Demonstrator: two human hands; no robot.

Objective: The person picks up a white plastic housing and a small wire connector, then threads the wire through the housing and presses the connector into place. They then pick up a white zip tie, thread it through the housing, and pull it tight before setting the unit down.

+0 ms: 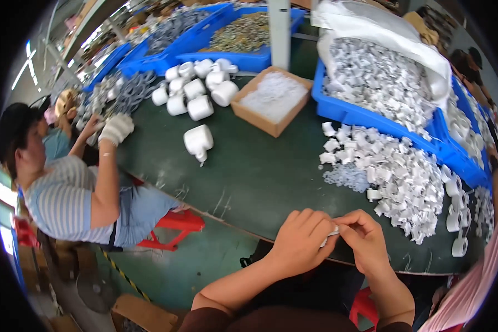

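Observation:
At the table's near edge my left hand (303, 242) is closed round a small white plastic part (331, 236), mostly hidden by the fingers. My right hand (366, 242) meets it from the right, thumb and forefinger pinched at the part's end. Whether the right fingers hold a second piece is too small to tell. Beyond my right hand lies a heap of loose white plastic pieces (406, 182). Beside that heap is a little pile of translucent rings (346, 177).
A cardboard box (253, 126) of fine white bits stands mid-table, left of a blue crate (365, 123) with a sack of white parts. White cup-shaped pieces (198, 141) sit further left. A co-worker in stripes (66, 191) works at left, by a red stool (182, 226).

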